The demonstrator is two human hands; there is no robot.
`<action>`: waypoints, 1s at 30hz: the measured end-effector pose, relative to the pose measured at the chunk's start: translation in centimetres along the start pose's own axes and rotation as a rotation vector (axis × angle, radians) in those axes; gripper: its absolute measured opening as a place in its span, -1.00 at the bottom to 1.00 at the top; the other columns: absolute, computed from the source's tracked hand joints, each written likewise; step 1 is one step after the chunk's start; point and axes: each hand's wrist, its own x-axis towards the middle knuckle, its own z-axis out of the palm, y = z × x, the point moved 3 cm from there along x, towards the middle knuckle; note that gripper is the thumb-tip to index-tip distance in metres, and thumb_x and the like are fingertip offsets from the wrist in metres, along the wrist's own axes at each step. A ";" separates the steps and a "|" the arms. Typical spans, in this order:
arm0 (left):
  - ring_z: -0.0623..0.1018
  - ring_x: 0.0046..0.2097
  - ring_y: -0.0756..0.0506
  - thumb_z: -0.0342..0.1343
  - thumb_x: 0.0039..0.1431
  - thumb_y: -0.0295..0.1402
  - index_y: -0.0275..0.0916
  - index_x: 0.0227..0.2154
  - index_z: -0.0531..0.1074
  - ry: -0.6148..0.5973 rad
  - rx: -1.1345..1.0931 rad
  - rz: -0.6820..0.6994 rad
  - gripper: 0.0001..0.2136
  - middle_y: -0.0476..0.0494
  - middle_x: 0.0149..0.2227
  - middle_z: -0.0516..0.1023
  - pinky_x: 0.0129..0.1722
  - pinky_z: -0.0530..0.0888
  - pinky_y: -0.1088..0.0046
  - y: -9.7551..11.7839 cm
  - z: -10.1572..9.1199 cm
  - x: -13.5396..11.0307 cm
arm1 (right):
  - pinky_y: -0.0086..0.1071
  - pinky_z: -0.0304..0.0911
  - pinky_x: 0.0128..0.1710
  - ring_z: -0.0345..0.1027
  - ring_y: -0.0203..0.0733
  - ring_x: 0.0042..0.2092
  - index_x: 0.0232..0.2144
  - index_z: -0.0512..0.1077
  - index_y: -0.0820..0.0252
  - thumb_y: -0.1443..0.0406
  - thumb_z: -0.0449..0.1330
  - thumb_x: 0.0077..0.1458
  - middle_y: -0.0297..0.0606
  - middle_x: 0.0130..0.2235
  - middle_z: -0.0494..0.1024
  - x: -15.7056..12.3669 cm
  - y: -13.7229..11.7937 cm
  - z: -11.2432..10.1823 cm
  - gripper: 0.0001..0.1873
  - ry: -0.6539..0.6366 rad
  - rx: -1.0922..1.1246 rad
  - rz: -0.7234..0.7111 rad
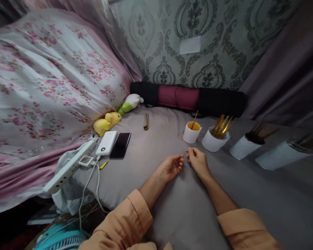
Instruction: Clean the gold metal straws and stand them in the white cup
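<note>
My left hand [172, 168] is over the grey sheet, palm turned up, its fingers curled and thumb meeting fingertips. Close by on the right, my right hand [198, 161] pinches with thumb and forefinger. A small gap separates the two sets of fingertips; anything between them is too small to make out. Just beyond the right hand stands a white cup [190, 134] with a yellow inside and one thin orange stick [195, 119]. Beside it, a wider white cup [215, 141] holds several gold sticks [221, 127]. Several bent gold-brown strips [146, 122] lie farther off on the sheet.
Two more white containers [244, 148] [279, 158] with thin sticks lean at the right. On the left are a phone [120, 146], a white power bank [106, 143], a power strip [70, 166] with cables and plush toys [108, 123]. A black-and-maroon roll [178, 97] lies along the wall.
</note>
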 end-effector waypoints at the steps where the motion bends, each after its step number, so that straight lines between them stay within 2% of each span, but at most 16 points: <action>1: 0.33 -0.60 0.12 -0.07 0.06 -0.51 -0.40 -0.41 0.35 0.022 0.013 0.004 -0.89 -0.04 -0.59 0.36 -0.60 0.24 0.65 0.4 -0.1 0.1 | -0.48 0.11 -0.61 0.22 -0.34 -0.62 -0.44 0.39 0.28 0.00 -0.07 0.03 -0.28 -0.59 0.40 0.0 0.0 0.0 -0.53 -0.008 -0.004 -0.001; 11: 0.32 -0.60 0.14 -0.08 0.07 -0.52 -0.37 -0.44 0.33 0.124 0.246 0.058 -0.89 -0.02 -0.58 0.33 -0.59 0.25 0.65 4.2 -1.0 1.4 | -0.47 0.09 -0.63 0.21 -0.34 -0.64 -0.45 0.38 0.27 0.04 -0.06 0.03 -0.29 -0.60 0.38 0.0 -0.3 0.0 -0.58 -0.037 -0.014 0.021; 18: 0.30 -0.63 0.15 -0.10 0.08 -0.54 -0.36 -0.46 0.30 0.236 0.456 0.199 -0.90 -0.01 -0.59 0.33 -0.63 0.22 0.66 8.1 -2.0 2.4 | -0.47 0.08 -0.60 0.22 -0.32 -0.61 -0.46 0.40 0.27 0.05 -0.07 0.03 -0.27 -0.59 0.40 0.1 0.2 0.1 -0.57 -0.038 -0.042 -0.001; 26: 0.28 -0.65 0.14 -0.04 0.05 -0.47 -0.33 -0.45 0.29 0.463 0.792 0.402 -0.95 -0.02 -0.59 0.35 -0.66 0.18 0.65 12.6 -4.1 3.3 | -0.47 0.06 -0.61 0.21 -0.32 -0.61 -0.45 0.40 0.28 0.05 -0.08 0.03 -0.25 -0.59 0.40 0.0 0.4 0.1 -0.56 -0.045 -0.051 -0.014; 30: 0.29 -0.64 0.13 0.00 0.01 -0.44 -0.35 -0.42 0.35 0.589 0.968 0.477 -0.91 -0.07 -0.56 0.40 -0.61 0.23 0.61 14.7 -5.1 3.7 | -0.46 0.07 -0.60 0.22 -0.32 -0.60 -0.45 0.40 0.28 0.05 -0.08 0.03 -0.25 -0.59 0.40 0.0 0.4 0.1 -0.56 -0.048 -0.056 -0.012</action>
